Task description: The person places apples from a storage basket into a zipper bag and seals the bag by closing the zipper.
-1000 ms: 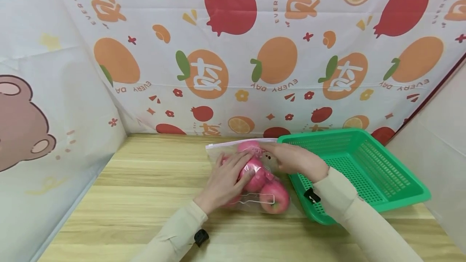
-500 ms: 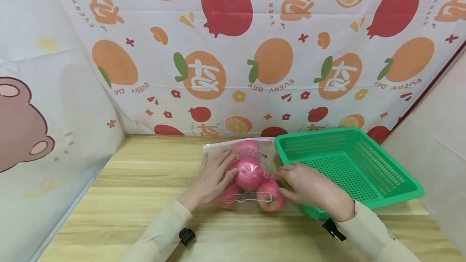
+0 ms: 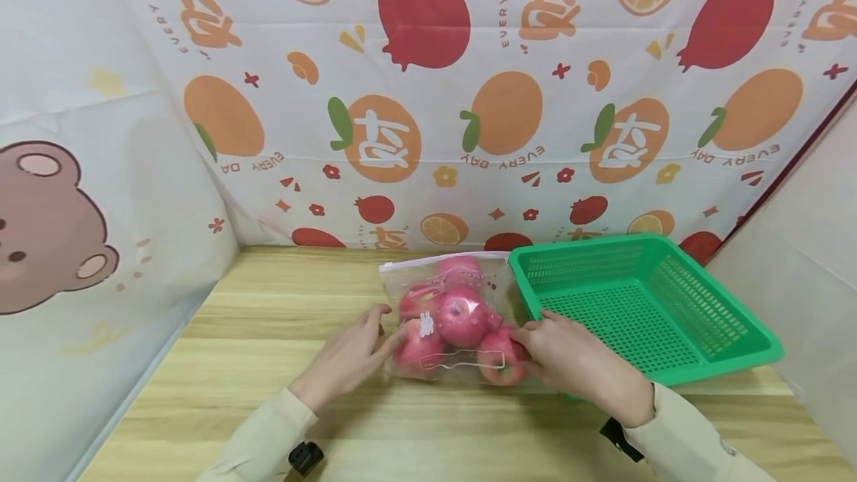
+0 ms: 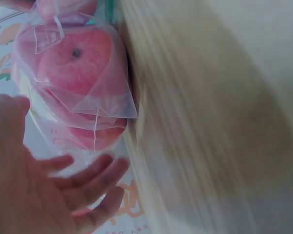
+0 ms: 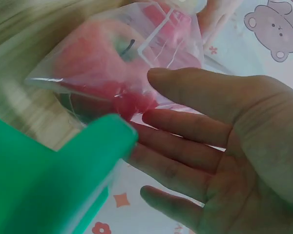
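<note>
A clear zip bag of apples (image 3: 450,318) is seen lying flat on the desk (image 3: 268,363), just beside the green basket (image 3: 696,363) at its 9 o'clock, with the zip strip at the bag's 12 o'clock edge. The left hand (image 3: 348,359) is held at the bag's 8 o'clock, fingers (image 4: 95,178) straight and spread, tips touching or nearly touching the film (contact can't be judged exactly from the wrist view). The right hand (image 3: 576,355) is set at the bag's 4 o'clock, between bag and basket rim, palm open, fingers (image 5: 185,126) relaxed & not closed round anything. Nothing is gripped by either hand. If the bag is to be gathered or lifted, it would be best cupped from both sides w/ palms low under the fruit, since the film is thin and slippery and approx. four or five apples are loose inside and could roll. Pressure should be kept even, so no apple is squeezed against the seal. The basket's near corner should be cleared by the right hand's knuckles.
</note>
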`<move>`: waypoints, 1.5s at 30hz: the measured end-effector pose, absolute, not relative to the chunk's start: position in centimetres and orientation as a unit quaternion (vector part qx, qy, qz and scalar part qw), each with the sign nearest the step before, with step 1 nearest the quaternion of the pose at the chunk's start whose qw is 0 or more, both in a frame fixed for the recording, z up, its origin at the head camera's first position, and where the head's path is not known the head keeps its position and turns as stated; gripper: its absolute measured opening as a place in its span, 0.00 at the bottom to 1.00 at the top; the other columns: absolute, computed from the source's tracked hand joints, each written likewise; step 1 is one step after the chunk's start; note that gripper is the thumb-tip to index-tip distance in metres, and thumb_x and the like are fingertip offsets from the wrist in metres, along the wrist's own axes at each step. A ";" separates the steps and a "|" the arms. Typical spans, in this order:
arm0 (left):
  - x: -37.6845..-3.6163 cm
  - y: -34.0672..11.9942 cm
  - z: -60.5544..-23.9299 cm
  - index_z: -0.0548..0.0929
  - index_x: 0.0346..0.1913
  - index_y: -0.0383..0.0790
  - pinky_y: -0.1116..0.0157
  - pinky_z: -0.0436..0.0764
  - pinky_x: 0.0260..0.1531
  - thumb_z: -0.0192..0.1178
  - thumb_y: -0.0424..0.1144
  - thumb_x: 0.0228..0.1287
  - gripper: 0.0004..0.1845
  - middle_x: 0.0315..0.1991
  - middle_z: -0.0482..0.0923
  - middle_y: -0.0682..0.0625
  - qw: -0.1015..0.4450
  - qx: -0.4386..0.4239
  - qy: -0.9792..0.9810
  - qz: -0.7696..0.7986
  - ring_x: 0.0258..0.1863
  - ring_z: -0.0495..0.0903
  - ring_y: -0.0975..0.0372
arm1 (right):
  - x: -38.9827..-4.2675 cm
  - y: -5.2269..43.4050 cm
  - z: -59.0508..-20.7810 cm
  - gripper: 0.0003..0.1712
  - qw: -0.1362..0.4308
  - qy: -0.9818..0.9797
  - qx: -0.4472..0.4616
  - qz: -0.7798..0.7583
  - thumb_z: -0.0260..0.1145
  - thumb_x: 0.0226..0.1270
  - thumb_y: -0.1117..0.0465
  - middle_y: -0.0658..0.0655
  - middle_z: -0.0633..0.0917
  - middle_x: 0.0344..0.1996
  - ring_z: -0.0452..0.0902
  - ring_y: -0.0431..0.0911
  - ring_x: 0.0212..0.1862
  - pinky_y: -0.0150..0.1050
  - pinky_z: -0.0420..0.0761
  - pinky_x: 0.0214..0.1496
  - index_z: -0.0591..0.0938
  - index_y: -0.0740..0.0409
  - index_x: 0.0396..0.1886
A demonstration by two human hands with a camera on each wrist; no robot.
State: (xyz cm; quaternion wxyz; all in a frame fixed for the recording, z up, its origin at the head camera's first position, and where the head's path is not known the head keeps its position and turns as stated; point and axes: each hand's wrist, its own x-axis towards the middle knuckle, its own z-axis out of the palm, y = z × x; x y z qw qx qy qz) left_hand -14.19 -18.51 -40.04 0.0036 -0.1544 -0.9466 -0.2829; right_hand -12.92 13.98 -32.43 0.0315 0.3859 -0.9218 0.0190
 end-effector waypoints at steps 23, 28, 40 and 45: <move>-12.8 -19.9 -39.5 0.61 0.75 0.30 0.70 0.80 0.28 0.69 0.24 0.60 0.42 0.26 0.82 0.52 -0.054 -0.329 -0.891 -0.308 0.25 0.77 0.72 | -14.8 11.1 -31.5 0.28 0.061 -0.902 0.424 0.056 0.71 0.66 0.66 0.58 0.80 0.61 0.81 0.51 0.57 0.43 0.88 0.45 0.79 0.55 0.65; -12.8 -20.3 -39.0 0.57 0.77 0.31 0.69 0.78 0.27 0.66 0.24 0.63 0.43 0.25 0.80 0.53 -0.105 -0.312 -0.892 -0.309 0.24 0.75 0.72 | -14.8 10.4 -31.7 0.28 0.038 -0.908 0.415 0.045 0.71 0.65 0.67 0.60 0.80 0.63 0.83 0.52 0.56 0.45 0.88 0.44 0.81 0.52 0.65; -13.4 -21.2 -37.5 0.54 0.79 0.33 0.67 0.80 0.32 0.68 0.33 0.63 0.46 0.28 0.82 0.54 -0.180 -0.271 -0.887 -0.329 0.29 0.81 0.66 | -14.6 10.2 -31.3 0.28 0.034 -0.900 0.433 0.044 0.70 0.62 0.70 0.59 0.81 0.61 0.86 0.47 0.45 0.40 0.87 0.41 0.82 0.52 0.63; -13.5 -21.2 -37.4 0.53 0.78 0.29 0.68 0.81 0.31 0.70 0.41 0.64 0.48 0.28 0.83 0.52 -0.175 -0.256 -0.886 -0.344 0.29 0.83 0.66 | -14.5 10.9 -31.7 0.30 0.007 -0.897 0.436 0.071 0.67 0.68 0.66 0.61 0.75 0.69 0.86 0.50 0.49 0.40 0.86 0.45 0.76 0.53 0.70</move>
